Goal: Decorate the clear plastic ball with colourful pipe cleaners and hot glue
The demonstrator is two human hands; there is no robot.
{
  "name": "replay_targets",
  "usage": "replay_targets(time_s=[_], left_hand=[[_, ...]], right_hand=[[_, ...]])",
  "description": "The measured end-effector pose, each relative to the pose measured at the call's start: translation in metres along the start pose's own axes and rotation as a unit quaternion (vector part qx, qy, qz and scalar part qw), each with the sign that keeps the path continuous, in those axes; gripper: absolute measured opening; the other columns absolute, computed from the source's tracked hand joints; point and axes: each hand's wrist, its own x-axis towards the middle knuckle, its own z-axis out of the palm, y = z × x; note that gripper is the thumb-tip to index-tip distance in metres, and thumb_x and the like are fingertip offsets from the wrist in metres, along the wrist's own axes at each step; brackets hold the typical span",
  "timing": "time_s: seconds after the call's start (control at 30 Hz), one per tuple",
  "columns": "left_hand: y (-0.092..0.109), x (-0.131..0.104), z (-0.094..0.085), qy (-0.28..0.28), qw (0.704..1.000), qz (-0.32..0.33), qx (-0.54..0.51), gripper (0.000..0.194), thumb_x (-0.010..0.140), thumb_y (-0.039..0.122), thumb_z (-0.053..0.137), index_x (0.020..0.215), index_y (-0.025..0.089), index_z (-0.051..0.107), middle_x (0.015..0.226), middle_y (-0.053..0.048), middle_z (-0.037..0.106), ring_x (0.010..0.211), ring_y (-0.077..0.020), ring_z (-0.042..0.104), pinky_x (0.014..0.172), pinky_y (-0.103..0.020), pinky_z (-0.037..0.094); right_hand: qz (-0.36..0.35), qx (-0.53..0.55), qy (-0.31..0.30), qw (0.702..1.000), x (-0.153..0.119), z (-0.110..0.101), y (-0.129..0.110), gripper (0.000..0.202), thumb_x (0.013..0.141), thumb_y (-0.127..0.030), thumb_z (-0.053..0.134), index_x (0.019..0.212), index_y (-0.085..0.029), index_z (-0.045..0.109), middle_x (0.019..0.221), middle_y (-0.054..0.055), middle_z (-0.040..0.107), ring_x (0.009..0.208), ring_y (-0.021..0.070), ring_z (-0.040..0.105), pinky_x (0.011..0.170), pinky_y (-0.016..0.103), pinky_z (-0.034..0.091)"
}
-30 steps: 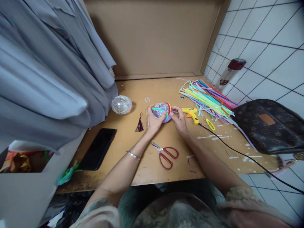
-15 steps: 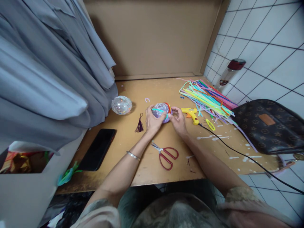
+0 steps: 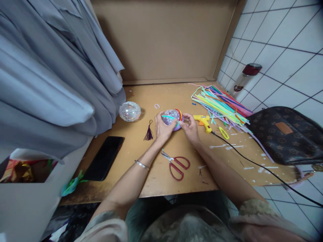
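Single head-worn view from above, forward and down over the table (image 3: 141,161).

Round, purple-and-white mottled ball (image 3: 169,119) banded with turquoise, red, yellow and purple strips, partly hidden by fingers, held above the tabletop's middle

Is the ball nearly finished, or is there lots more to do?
It looks partly done. The ball already has red, yellow, purple and blue bands. Right now, the left hand and right hand hold it. Maybe left: much of its speckled surface has no bands, and the tassel lies apart on the table. I can't tell how much more is planned.
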Motion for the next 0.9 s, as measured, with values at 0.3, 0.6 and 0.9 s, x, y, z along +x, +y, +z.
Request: replay_targets(time_s=[0.3, 0.6, 0.9], left_hand=[[0.0017, 0.0019, -0.001, -0.007, 1.0, -0.014, -0.002, 0.067, 0.07, 0.043, 0.078, 0.126, 0.019, 0.049, 0.134, -0.015, 0.056, 0.125, -0.0276, 0.059, 0.111, -0.042, 0.047], [0.0016, 0.0028, -0.0013, 0.001, 1.0, -0.02, -0.015, 0.064, 0.071, 0.041, 0.079, 0.124, 0.022, 0.049, 0.134, -0.014, 0.057, 0.126, -0.0279, 0.059, 0.111, -0.044, 0.046], [0.0027, 0.0041, -0.0019, -0.001, 0.999, -0.031, -0.007, 0.066, 0.071, 0.041, 0.079, 0.126, 0.018, 0.049, 0.134, -0.017, 0.057, 0.124, -0.0287, 0.059, 0.11, -0.043, 0.047]], right_hand=[[-0.011, -0.005, -0.008, 1.0, -0.0005, -0.0018, 0.0074, 0.046, 0.077, -0.048, 0.079, 0.113, -0.026, 0.059, 0.118, 0.008, 0.066, 0.112, 0.0231, 0.064, 0.099, 0.042, 0.057], [0.002, 0.003, -0.021, 1.0, -0.0005, -0.0007, 0.0059, 0.054, 0.074, -0.055, 0.08, 0.113, -0.026, 0.058, 0.119, 0.009, 0.067, 0.113, 0.0254, 0.065, 0.104, 0.047, 0.055], [0.041, 0.029, -0.061, 0.997, 0.0016, -0.0064, 0.0005, 0.069, 0.063, -0.058, 0.087, 0.116, -0.028, 0.055, 0.126, 0.009, 0.065, 0.123, 0.0281, 0.061, 0.109, 0.049, 0.052]])
